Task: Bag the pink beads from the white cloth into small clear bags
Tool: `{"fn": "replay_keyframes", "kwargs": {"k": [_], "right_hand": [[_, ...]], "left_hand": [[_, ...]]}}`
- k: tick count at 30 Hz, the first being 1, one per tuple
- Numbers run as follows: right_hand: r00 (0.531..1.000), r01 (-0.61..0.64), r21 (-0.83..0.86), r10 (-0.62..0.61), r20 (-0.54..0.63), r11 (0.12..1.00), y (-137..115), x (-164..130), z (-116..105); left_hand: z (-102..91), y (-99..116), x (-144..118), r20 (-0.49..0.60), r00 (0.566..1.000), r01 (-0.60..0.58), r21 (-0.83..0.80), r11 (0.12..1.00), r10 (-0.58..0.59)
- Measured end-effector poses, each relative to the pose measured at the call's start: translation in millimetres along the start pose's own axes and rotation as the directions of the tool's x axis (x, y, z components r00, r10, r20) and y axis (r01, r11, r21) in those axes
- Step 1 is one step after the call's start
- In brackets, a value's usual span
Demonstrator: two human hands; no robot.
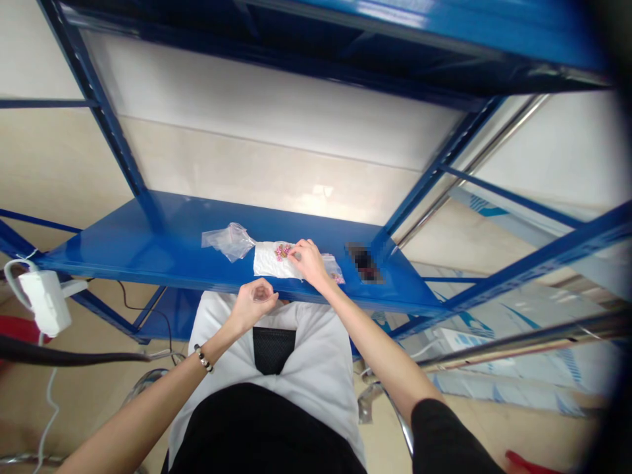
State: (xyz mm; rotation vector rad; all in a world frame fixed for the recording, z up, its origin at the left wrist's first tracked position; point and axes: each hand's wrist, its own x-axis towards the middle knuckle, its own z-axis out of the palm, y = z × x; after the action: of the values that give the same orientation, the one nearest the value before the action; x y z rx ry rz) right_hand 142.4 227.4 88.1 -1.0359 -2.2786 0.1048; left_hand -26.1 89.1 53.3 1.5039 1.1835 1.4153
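A white cloth lies on the blue metal shelf, with a small heap of pink beads on it. My right hand rests on the cloth, its fingertips at the beads. My left hand hovers at the shelf's front edge, its fingers curled around something small that I cannot make out. A beaded bracelet sits on my left wrist. A clear plastic bag lies left of the cloth, and another small bag with pink beads lies under my right wrist.
A dark blurred object lies on the shelf to the right. A white power adapter with cables hangs at the left. Blue uprights frame the shelf, and another blue shelf is overhead. Chrome rails run at the right.
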Motion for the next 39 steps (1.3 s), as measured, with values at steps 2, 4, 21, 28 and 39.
{"fn": "replay_keyframes", "kwargs": {"k": [2, 4, 21, 28, 39], "right_hand": [[0.999, 0.021, 0.088, -0.017, -0.052, 0.996, -18, -3, -12], [0.993, 0.054, 0.201, -0.031, -0.113, 0.978, -42, -11, -25], [0.991, -0.066, 0.058, 0.073, -0.114, 0.996, -14, 9, -34], [0.995, -0.056, -0.129, 0.066, 0.078, 0.99, 23, 20, -4], [0.992, 0.018, -0.22, 0.011, 0.126, 0.975, 11, 21, 7]], "left_hand": [[-0.1, 1, 0, -0.006, 1.0, 0.005, -0.005, 1.0, -0.005], [0.3, -1, 2, -0.01, 1.0, 0.009, -0.01, 1.0, -0.009], [4.6, 2, -5, 0.012, 1.0, 0.008, -0.058, 0.998, -0.008], [5.0, -5, -2, 0.01, 1.0, 0.023, -0.056, 0.998, -0.023], [3.2, 2, 0, 0.006, 0.999, 0.033, -0.061, 0.998, -0.033]]}}
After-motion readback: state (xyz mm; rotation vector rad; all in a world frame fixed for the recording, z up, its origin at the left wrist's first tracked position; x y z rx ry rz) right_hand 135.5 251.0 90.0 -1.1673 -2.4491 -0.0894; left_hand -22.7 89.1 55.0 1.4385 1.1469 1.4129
